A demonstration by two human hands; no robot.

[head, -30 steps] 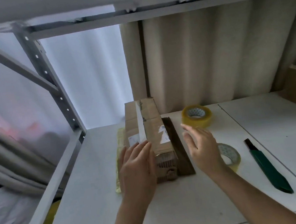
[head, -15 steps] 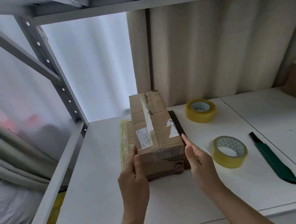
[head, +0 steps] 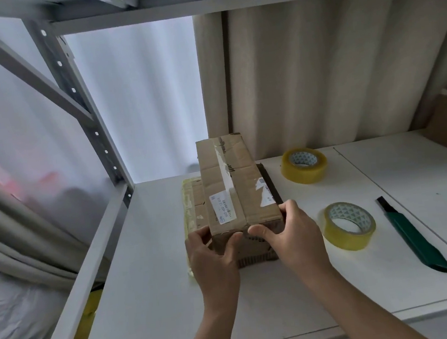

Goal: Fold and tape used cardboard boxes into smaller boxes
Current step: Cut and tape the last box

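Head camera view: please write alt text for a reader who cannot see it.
Both hands, left hand and right hand, grip the near end of a taped cardboard box on a white table. Two yellow tape rolls and a green knife lie right.

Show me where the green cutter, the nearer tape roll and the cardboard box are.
green cutter (head: 414,237): head view, middle of its handle.
nearer tape roll (head: 334,233): head view, its yellow outer wall.
cardboard box (head: 244,192): head view, its top face.

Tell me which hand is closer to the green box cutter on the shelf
Right. The right hand grips the near end of the cardboard box, on the side facing the green box cutter, with a tape roll between them. The left hand holds the box's far side.
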